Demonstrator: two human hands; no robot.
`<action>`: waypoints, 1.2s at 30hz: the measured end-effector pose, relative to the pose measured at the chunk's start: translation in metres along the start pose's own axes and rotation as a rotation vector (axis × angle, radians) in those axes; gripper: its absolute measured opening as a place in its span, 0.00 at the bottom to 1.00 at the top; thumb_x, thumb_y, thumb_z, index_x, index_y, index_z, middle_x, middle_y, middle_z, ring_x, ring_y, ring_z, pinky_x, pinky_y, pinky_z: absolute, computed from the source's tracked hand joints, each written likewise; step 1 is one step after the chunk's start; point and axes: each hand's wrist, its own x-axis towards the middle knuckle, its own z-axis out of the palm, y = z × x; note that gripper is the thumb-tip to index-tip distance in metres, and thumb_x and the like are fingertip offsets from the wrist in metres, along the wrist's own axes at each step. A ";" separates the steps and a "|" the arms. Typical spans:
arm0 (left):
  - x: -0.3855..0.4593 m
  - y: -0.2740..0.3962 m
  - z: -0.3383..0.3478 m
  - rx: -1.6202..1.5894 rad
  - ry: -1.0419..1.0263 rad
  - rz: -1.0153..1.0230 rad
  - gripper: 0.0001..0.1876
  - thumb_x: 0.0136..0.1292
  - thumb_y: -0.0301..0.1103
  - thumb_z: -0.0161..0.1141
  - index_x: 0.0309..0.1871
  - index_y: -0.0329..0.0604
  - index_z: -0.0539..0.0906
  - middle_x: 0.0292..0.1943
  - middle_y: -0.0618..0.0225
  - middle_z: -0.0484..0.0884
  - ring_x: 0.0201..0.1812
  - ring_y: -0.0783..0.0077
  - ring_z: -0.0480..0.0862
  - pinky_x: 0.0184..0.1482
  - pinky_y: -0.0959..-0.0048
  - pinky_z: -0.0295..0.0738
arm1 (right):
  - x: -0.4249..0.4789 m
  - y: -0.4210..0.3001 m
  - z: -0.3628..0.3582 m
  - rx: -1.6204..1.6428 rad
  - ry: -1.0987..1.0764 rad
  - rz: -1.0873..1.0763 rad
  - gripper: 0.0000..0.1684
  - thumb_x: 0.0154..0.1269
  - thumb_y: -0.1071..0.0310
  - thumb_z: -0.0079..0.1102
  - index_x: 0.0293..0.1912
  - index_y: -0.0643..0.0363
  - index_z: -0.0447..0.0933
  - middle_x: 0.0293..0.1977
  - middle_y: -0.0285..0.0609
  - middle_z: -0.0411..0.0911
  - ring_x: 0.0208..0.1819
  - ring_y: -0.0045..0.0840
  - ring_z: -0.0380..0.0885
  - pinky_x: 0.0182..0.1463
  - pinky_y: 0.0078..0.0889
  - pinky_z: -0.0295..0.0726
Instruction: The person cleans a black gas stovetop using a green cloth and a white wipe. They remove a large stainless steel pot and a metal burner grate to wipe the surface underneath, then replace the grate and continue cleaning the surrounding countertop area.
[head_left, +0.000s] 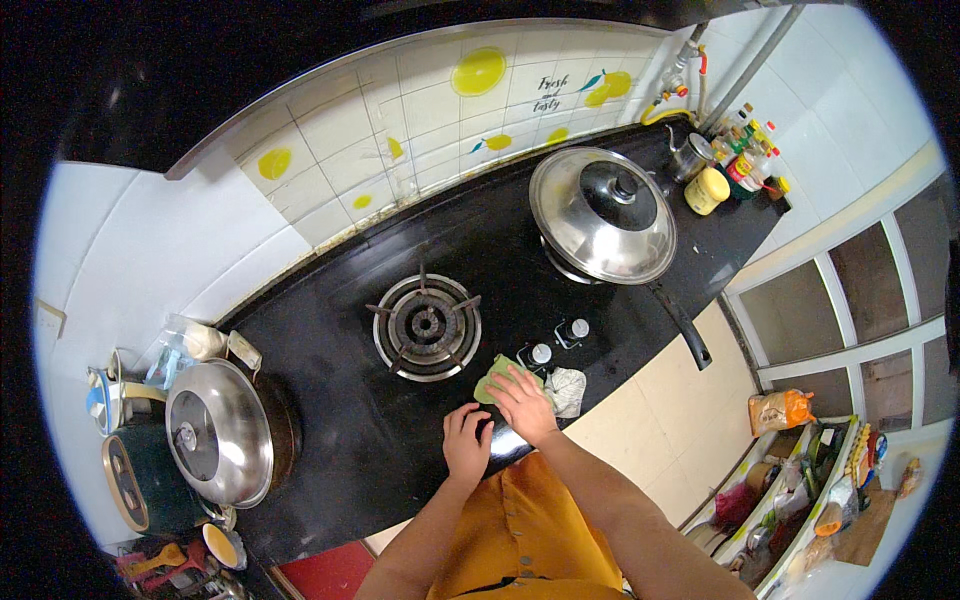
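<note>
My right hand (523, 403) lies with its fingers spread over a green cloth (487, 386) on the black countertop (360, 457), just left of a stove knob (536, 355). A crumpled whitish cloth (567, 391) rests beside it, on its right. To the left of the green cloth, my left hand (466, 442) is near the counter's front edge, fingers slightly curled, with nothing seen in it. A second knob (576, 330) is further up to the right. The bare gas burner (426, 324) is beyond my hands.
A lidded pan (604, 217) covers the right burner, its handle (682, 330) over the front edge. A lidded wok (221, 435) stands at the left. Several bottles (742, 161), a yellow-lidded jar (706, 190) and a metal pot (690, 156) fill the far right corner. Storage shelves (787, 487) stand lower right.
</note>
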 end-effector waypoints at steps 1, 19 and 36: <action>0.001 0.001 0.001 -0.001 -0.012 -0.003 0.07 0.61 0.32 0.66 0.41 0.45 0.82 0.54 0.66 0.79 0.56 0.55 0.76 0.57 0.59 0.74 | -0.003 0.005 -0.003 0.004 0.001 -0.016 0.24 0.64 0.63 0.61 0.60 0.44 0.77 0.66 0.35 0.70 0.73 0.38 0.61 0.77 0.47 0.57; -0.011 0.023 0.027 0.045 -0.030 -0.039 0.07 0.60 0.28 0.64 0.42 0.46 0.83 0.52 0.68 0.80 0.57 0.58 0.76 0.56 0.62 0.76 | -0.015 0.132 -0.051 -0.003 0.197 -0.061 0.21 0.54 0.67 0.63 0.50 0.45 0.81 0.56 0.33 0.77 0.63 0.34 0.70 0.70 0.47 0.66; 0.016 0.073 0.081 0.014 -0.026 -0.259 0.31 0.63 0.28 0.65 0.69 0.40 0.69 0.63 0.58 0.76 0.61 0.52 0.74 0.60 0.60 0.72 | 0.011 0.109 -0.101 0.219 0.247 -0.042 0.25 0.55 0.74 0.64 0.55 0.52 0.81 0.54 0.40 0.79 0.53 0.39 0.77 0.57 0.39 0.77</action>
